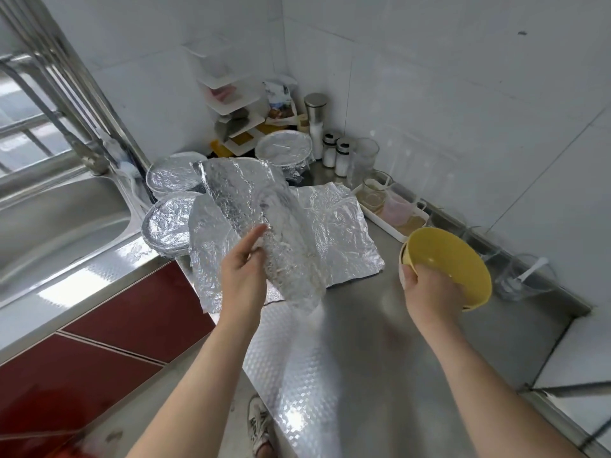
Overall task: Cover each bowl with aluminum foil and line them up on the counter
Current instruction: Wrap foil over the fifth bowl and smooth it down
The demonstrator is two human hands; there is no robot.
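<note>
We hold a crinkled foil sheet (238,200) up in our left hand (244,269) — its grip pinches the sheet low down, thumb in front, fingers behind. Our right hand (429,289) has its grip curled round the near rim of the yellow bowl (453,256), tilted toward us at the right of the steel worktop (380,325). A flat foil sheet (340,233) lies behind. Beside the sink (49,219) sit the near covered bowl (167,223) and the far covered bowl (172,176) — the corner covered bowl (284,148) stands apart.

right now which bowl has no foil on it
The yellow bowl gripped by the right hand; the other three bowls, beside the sink and at the back, are foil-covered.
</note>
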